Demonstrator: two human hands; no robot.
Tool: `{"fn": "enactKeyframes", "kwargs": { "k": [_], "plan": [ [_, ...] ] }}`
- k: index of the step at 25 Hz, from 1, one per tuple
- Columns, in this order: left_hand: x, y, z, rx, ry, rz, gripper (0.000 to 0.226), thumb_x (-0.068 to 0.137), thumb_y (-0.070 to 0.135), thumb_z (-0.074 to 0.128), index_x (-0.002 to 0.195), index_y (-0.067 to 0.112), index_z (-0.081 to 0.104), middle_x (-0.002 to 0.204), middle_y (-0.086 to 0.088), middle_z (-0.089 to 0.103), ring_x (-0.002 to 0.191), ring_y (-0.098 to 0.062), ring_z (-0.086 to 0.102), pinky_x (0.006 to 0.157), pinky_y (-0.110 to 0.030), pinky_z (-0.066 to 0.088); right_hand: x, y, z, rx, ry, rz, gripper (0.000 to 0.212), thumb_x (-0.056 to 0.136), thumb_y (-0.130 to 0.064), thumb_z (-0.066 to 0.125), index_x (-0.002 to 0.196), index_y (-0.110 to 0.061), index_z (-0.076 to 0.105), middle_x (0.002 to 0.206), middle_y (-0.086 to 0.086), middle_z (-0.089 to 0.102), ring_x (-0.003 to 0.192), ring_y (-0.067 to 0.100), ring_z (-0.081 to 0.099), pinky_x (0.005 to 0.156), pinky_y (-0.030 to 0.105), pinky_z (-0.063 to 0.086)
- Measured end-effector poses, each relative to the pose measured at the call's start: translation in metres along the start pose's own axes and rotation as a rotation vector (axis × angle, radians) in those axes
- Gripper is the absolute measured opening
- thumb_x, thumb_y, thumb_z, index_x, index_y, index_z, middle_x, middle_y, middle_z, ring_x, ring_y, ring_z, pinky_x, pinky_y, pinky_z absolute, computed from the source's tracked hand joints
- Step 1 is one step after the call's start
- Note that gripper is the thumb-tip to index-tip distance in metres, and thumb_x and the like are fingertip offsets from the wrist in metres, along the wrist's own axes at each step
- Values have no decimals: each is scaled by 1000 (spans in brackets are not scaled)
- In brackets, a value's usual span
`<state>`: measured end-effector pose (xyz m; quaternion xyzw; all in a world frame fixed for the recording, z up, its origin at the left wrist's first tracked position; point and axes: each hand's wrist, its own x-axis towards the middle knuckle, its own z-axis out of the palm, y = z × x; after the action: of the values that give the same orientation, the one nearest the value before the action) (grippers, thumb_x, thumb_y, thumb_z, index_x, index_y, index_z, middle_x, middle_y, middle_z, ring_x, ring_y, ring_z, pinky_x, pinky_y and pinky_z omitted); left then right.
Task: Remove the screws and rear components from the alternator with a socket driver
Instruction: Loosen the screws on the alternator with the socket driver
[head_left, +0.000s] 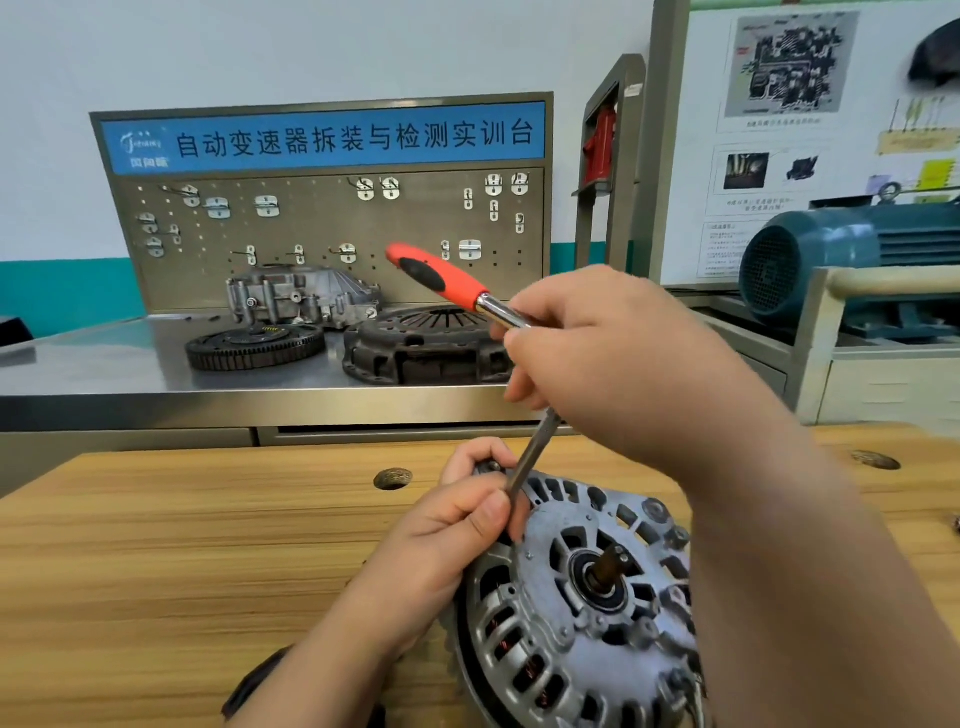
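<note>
While gripping the socket driver (442, 278) in the right hand (613, 348) and pinching its shaft (536, 448) with the left hand (447, 525), keeping it square on the alternator (571, 603).

An automotive training workshop. At the upper left of the frame, a grey pegboard (322, 228) dotted with metal tool hooks (267, 206) stands under a blue sign (322, 137) printed with Chinese characters. Below it, a steel counter (104, 364) carries car parts: a toothed flywheel ring (254, 345), a dark clutch pressure plate (415, 343) and a cast aluminium housing (301, 296). At the right edge sits a teal electric motor (831, 260), with a technical poster (789, 130) of diagrams on the wall above. In the foreground, a wooden counter (208, 545) holds an alternator (582, 597), with a red-handled socket driver (441, 278) above it.
</note>
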<state>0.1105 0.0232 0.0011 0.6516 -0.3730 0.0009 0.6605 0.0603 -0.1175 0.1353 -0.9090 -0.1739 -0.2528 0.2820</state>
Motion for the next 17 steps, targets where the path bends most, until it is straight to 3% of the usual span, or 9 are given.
{"fn": "enactKeyframes", "kwargs": {
  "k": [3,6,10,13,15,17],
  "plan": [
    [0,1,-1,23,-4,2,38,78,65,55,69,29,61,117,-2,44,118,-6,42,89,-13,37,12,-19,-5,-153,-125,58,17,90,-18,47,74,-17,52,74,2,66,68,21,62,54,27,46],
    [-1,0,-1,29,-5,-7,36,81,63,52,71,30,63,115,9,46,118,-7,43,89,-12,36,15,-16,3,-187,-104,-36,36,99,-40,44,73,-17,52,72,2,67,68,18,64,63,33,53],
    [-2,0,-1,15,-19,-87,48,84,63,39,73,26,67,116,14,43,96,-7,52,77,-15,41,9,-2,6,164,-38,-318,35,98,-34,49,71,-16,60,57,-5,63,54,7,61,61,34,51],
    [-2,2,-2,-7,-31,-84,46,88,57,38,73,24,67,121,11,43,102,2,50,82,-13,41,8,5,0,342,-274,-471,21,94,-23,52,89,-13,70,56,3,60,52,14,57,56,28,46],
    [-1,3,-3,-16,-44,-66,43,89,55,41,72,25,67,130,8,38,109,8,47,87,-15,40,9,7,-5,447,-374,-444,21,94,-20,52,96,-10,71,53,5,57,48,19,56,53,29,46],
    [-2,3,-3,-23,-50,-58,39,86,56,46,70,26,65,132,0,36,110,4,47,93,-19,42,11,7,0,539,-287,-284,20,97,-15,53,96,-5,70,51,-1,55,44,14,55,49,27,49]
  ]
}}
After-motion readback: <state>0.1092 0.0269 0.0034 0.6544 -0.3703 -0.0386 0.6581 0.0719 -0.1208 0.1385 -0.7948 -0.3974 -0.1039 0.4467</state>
